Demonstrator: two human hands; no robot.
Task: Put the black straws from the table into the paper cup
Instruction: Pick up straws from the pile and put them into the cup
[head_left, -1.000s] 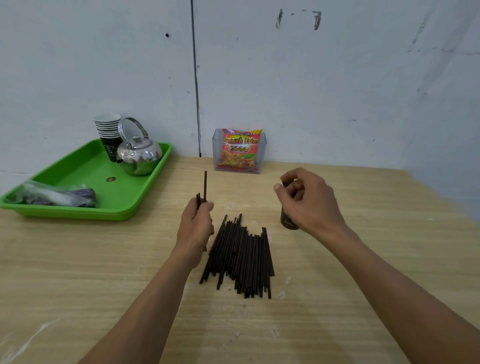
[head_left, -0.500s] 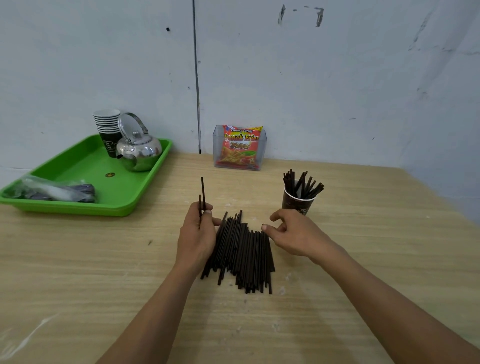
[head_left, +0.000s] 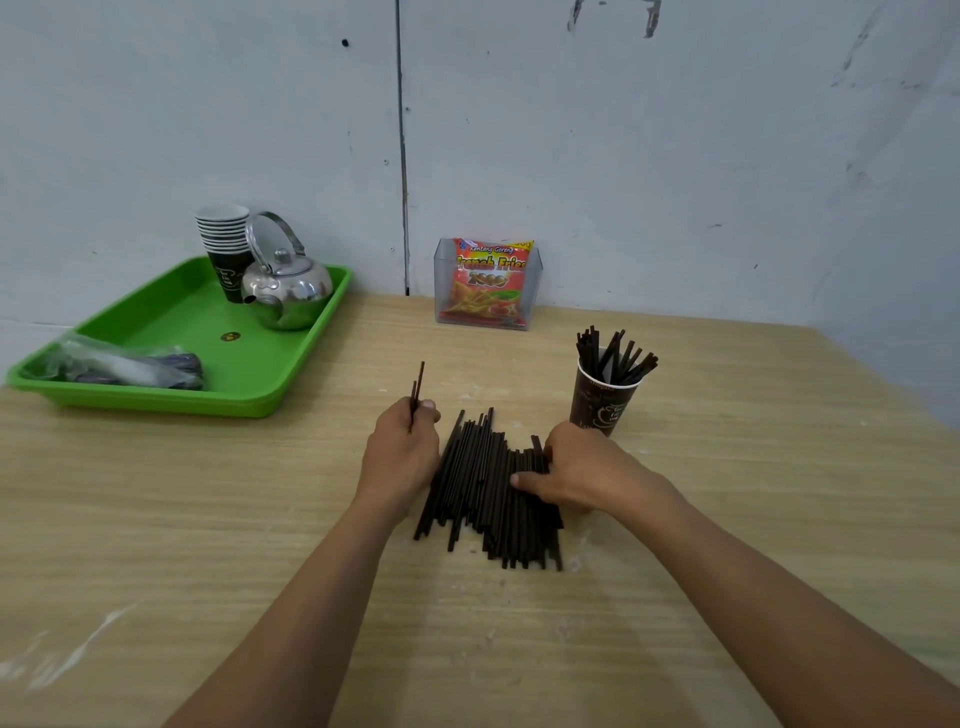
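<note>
Head view: nearest us, both forearms reach out over the wooden table (head_left: 182, 519). Our left hand (head_left: 402, 452) pinches two black straws (head_left: 418, 387), fingers curled round them so they stand nearly upright, tips toward 12 o'clock. This hand sits at 9 o'clock of the pile of black straws (head_left: 483, 483), just beside its edge. The pile lies flat on the table, its straws running roughly 6 to 12 o'clock.

Our right hand (head_left: 582, 470) rests on the pile's 3 o'clock side, fingers bent down onto the straws and thumb pointing toward 9 o'clock. We cannot tell whether it actually grasps any.

At 1 o'clock from the pile the dark paper cup (head_left: 602, 402) stands upright just beyond the right hand, with a bunch of straws (head_left: 613, 353) fanning out of it.

Farther off, at 12 o'clock by the wall, a clear holder (head_left: 535, 275) contains a French Fries snack packet (head_left: 488, 286). At 10 o'clock a green tray (head_left: 171, 322) carries a steel kettle (head_left: 285, 291), a stack of paper cups (head_left: 223, 244) and a plastic-wrapped bundle (head_left: 119, 366).
</note>
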